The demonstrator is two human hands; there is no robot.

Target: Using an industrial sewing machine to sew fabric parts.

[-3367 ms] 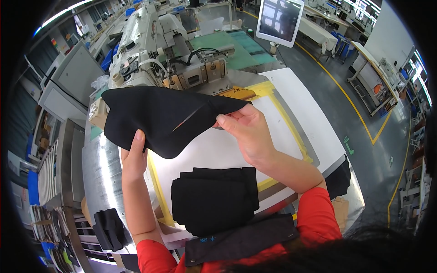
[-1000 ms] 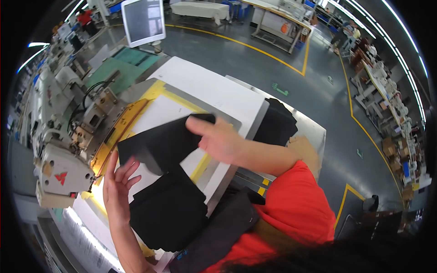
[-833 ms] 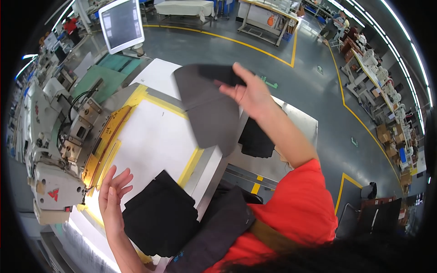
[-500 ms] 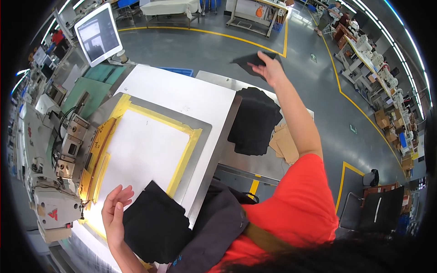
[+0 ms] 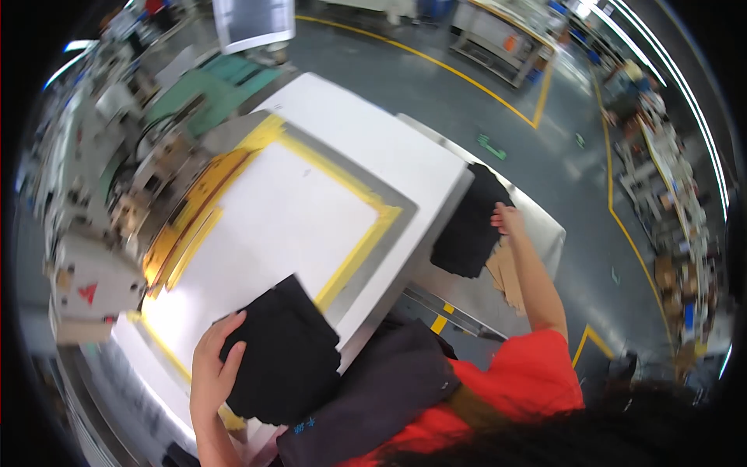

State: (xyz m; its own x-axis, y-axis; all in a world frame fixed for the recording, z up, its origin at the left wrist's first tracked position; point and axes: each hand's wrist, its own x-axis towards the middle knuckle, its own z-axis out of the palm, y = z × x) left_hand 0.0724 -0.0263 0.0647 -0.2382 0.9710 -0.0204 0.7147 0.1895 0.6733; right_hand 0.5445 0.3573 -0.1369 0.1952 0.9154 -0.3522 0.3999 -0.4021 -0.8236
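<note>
your left hand (image 5: 216, 360) is resting at the near black fabric stack (image 5: 289, 354), thumb spread off the fingers; your right hand (image 5: 507, 219) is curling by the right-side black stack (image 5: 471, 226), can't tell if pinching; both are holding pieces, so you're probably running midway

On white sewing-machine head (image 5: 68, 313): red emblem (image 5: 87, 293) | on dark apron (image 5: 373, 377): small blue characters (image 5: 303, 425), blurred | on grey floor (image 5: 389, 86): green signs (image 5: 491, 148), outlines unclear | on white sheet (image 5: 288, 226): faint marks (image 5: 306, 173), illegible
</note>
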